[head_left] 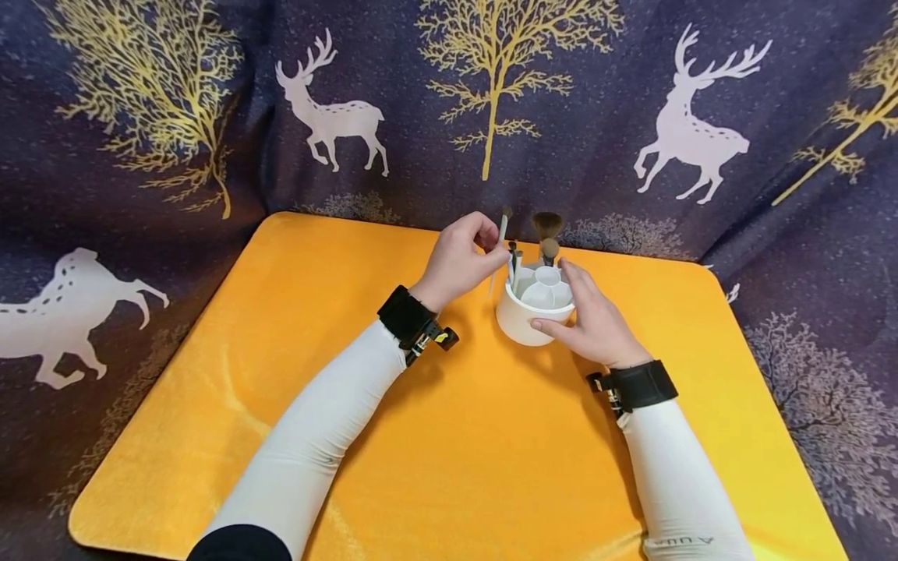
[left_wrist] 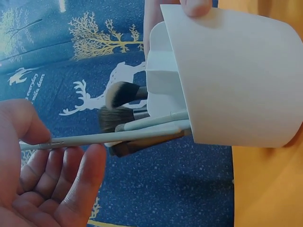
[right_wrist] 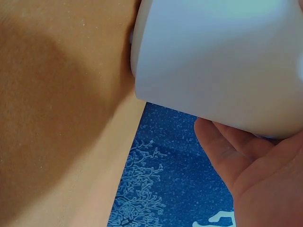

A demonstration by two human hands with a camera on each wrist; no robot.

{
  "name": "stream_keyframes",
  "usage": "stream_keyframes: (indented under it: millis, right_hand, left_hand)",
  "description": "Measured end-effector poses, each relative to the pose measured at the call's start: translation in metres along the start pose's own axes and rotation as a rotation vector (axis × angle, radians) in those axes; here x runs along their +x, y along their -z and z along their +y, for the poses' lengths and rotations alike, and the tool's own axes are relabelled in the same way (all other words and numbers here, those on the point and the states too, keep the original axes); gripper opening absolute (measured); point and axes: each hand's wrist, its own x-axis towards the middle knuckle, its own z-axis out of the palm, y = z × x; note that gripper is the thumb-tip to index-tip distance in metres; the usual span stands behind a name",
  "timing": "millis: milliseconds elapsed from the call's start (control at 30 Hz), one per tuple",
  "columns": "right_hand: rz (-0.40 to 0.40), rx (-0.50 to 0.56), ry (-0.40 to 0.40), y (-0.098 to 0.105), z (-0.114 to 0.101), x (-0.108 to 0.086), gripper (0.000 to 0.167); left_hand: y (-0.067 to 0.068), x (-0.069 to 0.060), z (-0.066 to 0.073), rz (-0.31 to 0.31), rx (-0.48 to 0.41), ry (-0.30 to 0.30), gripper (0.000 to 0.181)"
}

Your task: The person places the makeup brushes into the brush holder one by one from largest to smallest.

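A white round brush holder (head_left: 528,327) with inner compartments stands on the yellow-covered table. My right hand (head_left: 602,323) grips it from the right, thumb on the near side and fingers around the far side. Between thumb and fingertips, my left hand (head_left: 457,261) pinches a slim pale-handled makeup brush (left_wrist: 94,138), bristles upward, at the holder's left. Its lower end lies close to the rim; whether it is inside I cannot tell. Several brushes stand in the holder, among them a large fluffy brush (head_left: 547,224) and a dark-and-tan rounded brush (left_wrist: 124,94).
The yellow cloth-covered table (head_left: 421,460) stretches around both forearms. Directly behind its far edge hangs a dark blue curtain (head_left: 414,93) printed with white deer and golden trees. A wrist camera on a black strap (head_left: 407,315) sits on each wrist.
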Motion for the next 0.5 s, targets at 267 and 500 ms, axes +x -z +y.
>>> stream_keyframes:
  millis: [267, 500]
  right_hand:
    - [0.006, -0.001, 0.011, 0.001, 0.001, 0.000, 0.117]
    - [0.012, -0.002, 0.028, 0.002, 0.000, 0.000, 0.116]
  left_hand:
    - [-0.007, 0.005, 0.004, 0.027, 0.008, -0.064, 0.013]
    - [-0.013, 0.009, 0.009, 0.029, 0.001, -0.061, 0.014]
